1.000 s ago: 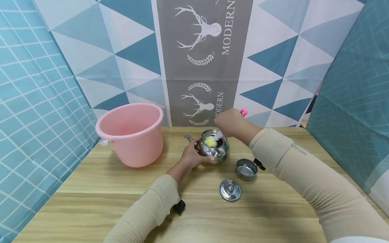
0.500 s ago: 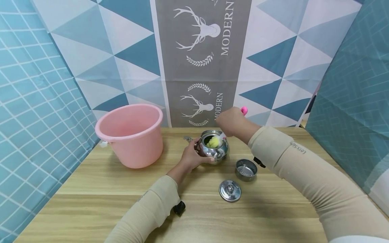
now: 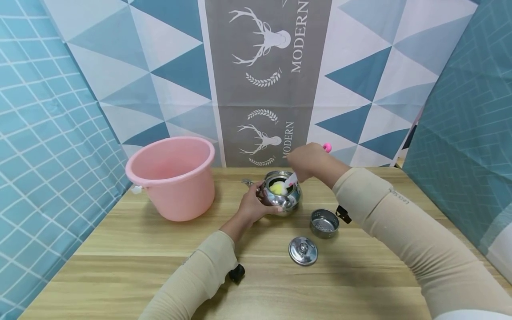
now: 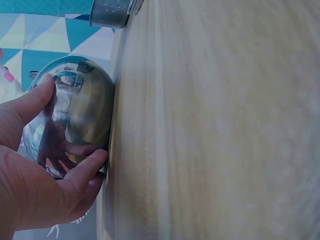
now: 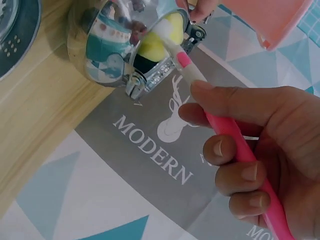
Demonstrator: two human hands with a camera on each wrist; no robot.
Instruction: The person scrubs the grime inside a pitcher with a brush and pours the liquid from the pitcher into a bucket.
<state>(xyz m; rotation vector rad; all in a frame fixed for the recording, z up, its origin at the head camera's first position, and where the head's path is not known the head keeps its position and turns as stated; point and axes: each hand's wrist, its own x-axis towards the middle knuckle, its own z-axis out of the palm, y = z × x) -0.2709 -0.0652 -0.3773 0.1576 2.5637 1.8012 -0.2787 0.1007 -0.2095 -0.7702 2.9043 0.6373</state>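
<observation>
A shiny steel teapot (image 3: 289, 206) stands on the wooden table with its top uncovered. My left hand (image 3: 256, 205) holds it by the side; in the left wrist view the thumb and fingers spread around its rounded wall, fingertips low near the tabletop. With curled fingers, my right hand (image 3: 307, 161) grips the pink handle (image 5: 227, 127) of a sponge brush. The brush's yellow and white sponge head (image 3: 278, 188) is inside the pot's mouth, its lower part hidden by the rim. A perforated steel strainer basket (image 3: 324, 224) and the knobbed lid (image 3: 302, 251) lie to the right.
To the left stands a pink bucket (image 3: 180, 195). A small metal piece (image 3: 246, 182) shows just behind the left hand, at the pot's far left. Patterned cloth (image 3: 264, 89) hangs along the table's (image 3: 160, 266) back edge, with blue cloth at both sides.
The right hand has shifted slightly to the right with the brush. Its sponge head rose toward the mouth, then sank a little and moved left. The left hand and teapot stay in place.
</observation>
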